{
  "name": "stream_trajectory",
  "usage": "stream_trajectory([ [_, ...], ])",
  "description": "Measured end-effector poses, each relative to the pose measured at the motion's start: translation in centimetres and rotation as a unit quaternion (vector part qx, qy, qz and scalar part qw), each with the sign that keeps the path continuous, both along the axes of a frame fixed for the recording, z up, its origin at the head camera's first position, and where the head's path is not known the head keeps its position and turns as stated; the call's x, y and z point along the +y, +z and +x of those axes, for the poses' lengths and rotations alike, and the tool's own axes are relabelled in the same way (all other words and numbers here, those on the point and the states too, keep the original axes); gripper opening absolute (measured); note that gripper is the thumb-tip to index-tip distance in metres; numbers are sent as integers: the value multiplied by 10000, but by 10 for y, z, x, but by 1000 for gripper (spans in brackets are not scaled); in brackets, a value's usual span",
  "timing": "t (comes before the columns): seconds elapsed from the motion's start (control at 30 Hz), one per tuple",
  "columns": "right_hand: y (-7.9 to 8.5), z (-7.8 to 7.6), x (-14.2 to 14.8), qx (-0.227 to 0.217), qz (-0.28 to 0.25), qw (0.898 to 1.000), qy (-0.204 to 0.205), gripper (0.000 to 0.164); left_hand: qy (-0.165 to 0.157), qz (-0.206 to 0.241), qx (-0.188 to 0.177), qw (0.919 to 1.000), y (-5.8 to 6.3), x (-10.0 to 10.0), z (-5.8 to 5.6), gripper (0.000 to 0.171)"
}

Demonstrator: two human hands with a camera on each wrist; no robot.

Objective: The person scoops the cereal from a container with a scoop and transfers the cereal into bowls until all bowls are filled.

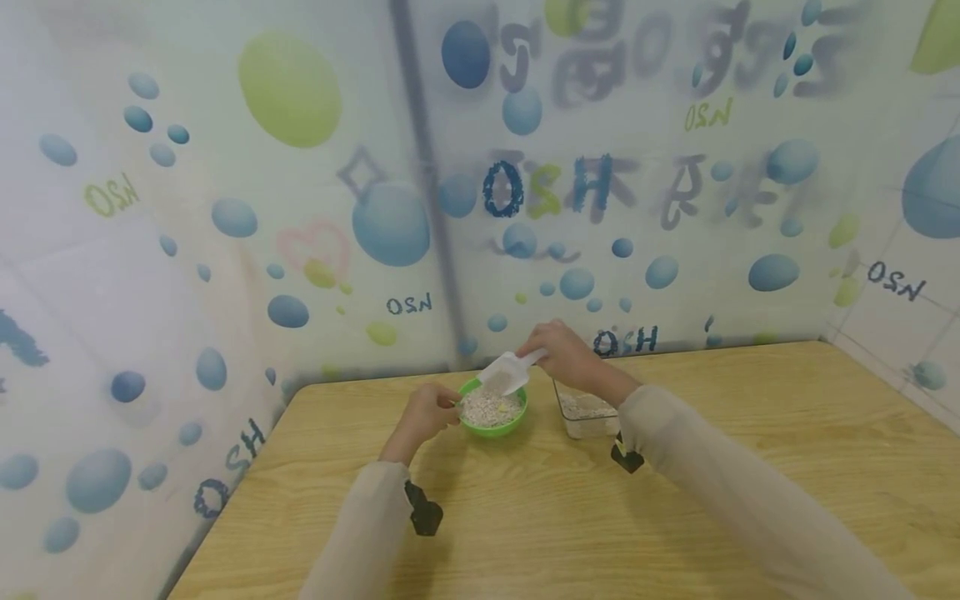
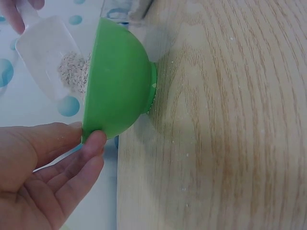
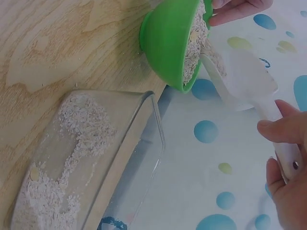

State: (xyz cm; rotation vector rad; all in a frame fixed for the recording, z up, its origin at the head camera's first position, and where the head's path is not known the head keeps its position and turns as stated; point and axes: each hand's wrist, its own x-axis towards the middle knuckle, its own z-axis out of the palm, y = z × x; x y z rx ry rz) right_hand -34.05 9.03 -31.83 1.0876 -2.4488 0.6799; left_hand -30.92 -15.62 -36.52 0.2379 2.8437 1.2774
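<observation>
A green bowl [image 1: 493,431] full of pale flakes [image 1: 487,407] stands on the table. My left hand [image 1: 429,410] pinches its rim between thumb and fingers; the left wrist view shows this hand [image 2: 53,167] at the near edge. In my right hand [image 1: 561,353] is the handle of a white scoop [image 1: 512,372], tilted down over the bowl. Flakes lie at the scoop's lip, right at the bowl's contents in the right wrist view. Beside the bowl, a clear rectangular container [image 3: 108,177] has more flakes spread on its bottom, partly hidden by my right arm in the head view.
The wooden table [image 1: 540,517] carries both vessels near its back edge. Close behind it rises a white wall covering [image 1: 480,275] printed with blue and green dots. Small flake crumbs are scattered on the wood near the bowl's foot.
</observation>
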Motion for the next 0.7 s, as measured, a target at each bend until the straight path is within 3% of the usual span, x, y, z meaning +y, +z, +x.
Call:
stream_trajectory([
  [0.17,1,1,3,384,55,9992,57,18,-24,5,29,10000,-1,0,0,25],
  [0.33,2,1,9,400,-120,9991,46,19,-48,-14,105,9999,0,-1,1,25],
  [0.7,4,2,35,-645,-683,9956,7,26,-16,-198,242,9995,13,1,7,27],
])
